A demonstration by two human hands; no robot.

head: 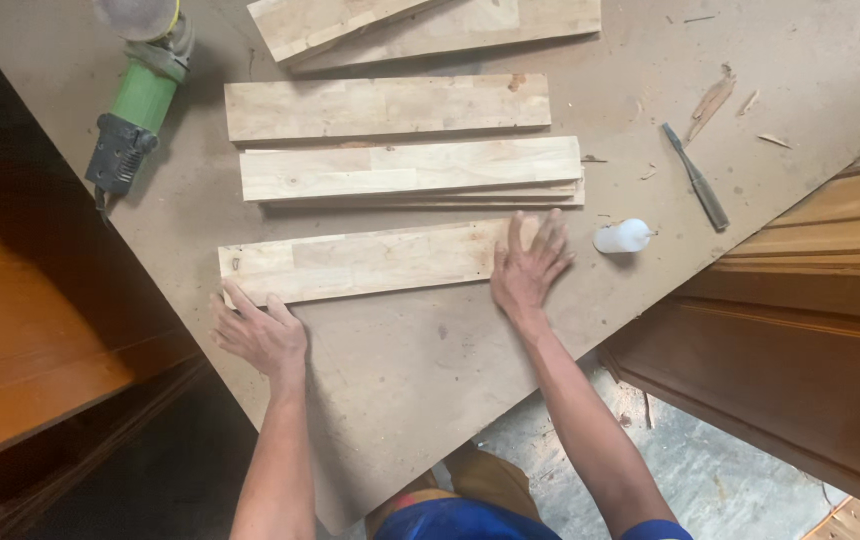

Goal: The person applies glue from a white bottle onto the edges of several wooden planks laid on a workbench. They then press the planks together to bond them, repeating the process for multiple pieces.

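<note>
A pale wooden plank (370,262) lies flat on the brown board worktop (430,370), nearest to me. My left hand (262,335) rests at its lower left corner, fingers spread and touching the plank's near edge. My right hand (528,268) lies flat, fingers apart, on the plank's right end. Neither hand grips anything. Beyond it lies a stack of similar planks (412,170), then a single plank (387,106), and more planks (420,25) at the top edge.
A green angle grinder (140,95) lies at the top left. A small white bottle (622,237) and a chisel (696,178) lie right of the planks, with wood chips (712,100) nearby. Brown wooden panels (810,300) stand at right, an orange-brown surface (40,330) at left.
</note>
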